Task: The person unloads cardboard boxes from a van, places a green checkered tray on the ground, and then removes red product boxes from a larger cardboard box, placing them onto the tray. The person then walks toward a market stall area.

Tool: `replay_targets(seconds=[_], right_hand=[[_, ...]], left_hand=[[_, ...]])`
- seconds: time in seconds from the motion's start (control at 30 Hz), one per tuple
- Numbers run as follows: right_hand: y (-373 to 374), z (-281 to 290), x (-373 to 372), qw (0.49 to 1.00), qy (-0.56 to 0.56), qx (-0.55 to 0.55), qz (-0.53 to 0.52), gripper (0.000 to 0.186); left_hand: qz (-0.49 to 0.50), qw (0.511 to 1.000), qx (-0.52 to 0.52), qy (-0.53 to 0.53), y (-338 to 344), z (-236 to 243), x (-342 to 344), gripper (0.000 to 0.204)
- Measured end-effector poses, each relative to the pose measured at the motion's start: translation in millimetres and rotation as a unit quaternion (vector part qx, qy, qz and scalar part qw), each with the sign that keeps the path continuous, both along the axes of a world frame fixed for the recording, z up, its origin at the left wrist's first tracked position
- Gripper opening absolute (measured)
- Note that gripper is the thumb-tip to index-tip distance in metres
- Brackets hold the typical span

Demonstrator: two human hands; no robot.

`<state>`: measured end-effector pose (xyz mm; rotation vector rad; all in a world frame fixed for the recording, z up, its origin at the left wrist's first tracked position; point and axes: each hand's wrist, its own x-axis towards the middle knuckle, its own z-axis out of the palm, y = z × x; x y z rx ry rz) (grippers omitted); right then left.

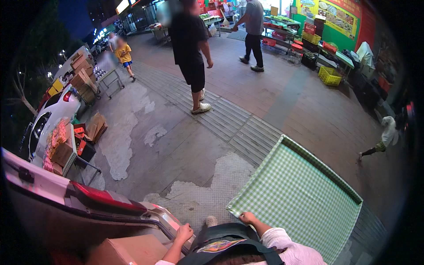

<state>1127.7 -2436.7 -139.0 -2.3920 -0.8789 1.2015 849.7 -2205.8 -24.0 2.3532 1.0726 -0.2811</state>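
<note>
To my right stands a wide, rimmed display table [304, 194] covered in green-and-white checked cloth. Its near left corner is where my right hand [248, 218] is closed on the edge. My left hand [184, 232], fingers curled into a loose fist, hovers beside the open back of a vehicle [150, 211]; nothing shows in it. A brown cardboard box [132, 249] sits inside the vehicle, below and left of that hand. A dark apron [221, 247] with a colourful print hangs at my front.
Ahead, a person in black [190, 48] and another in a grey shirt [254, 31] are on the pavement. On the left are a folding table [70, 150] with goods, flattened cardboard [96, 127] and a white car [48, 119]. A yellow crate [329, 76] lies by the shopfront.
</note>
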Motion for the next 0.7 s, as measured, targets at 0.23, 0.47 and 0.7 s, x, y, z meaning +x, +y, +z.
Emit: replay_targets(seconds=[0.23, 0.47, 0.7], right_hand=[[15, -22, 36, 0.999, -0.027, 0.023, -0.029, 0.033], [11, 18, 186, 0.951, -0.204, 0.016, -0.232, 0.039], [29, 25, 343, 0.877, -0.266, -0.009, -0.400, 0.049]], left_hand=[[0.023, 0.998, -0.056, 0.008, 92, -13, -13, 0.027], [0.004, 0.999, -0.023, 0.026, 164, -8, 57, 0.029], [-0.018, 0.998, -0.013, 0.059, 229, 9, 131, 0.029]])
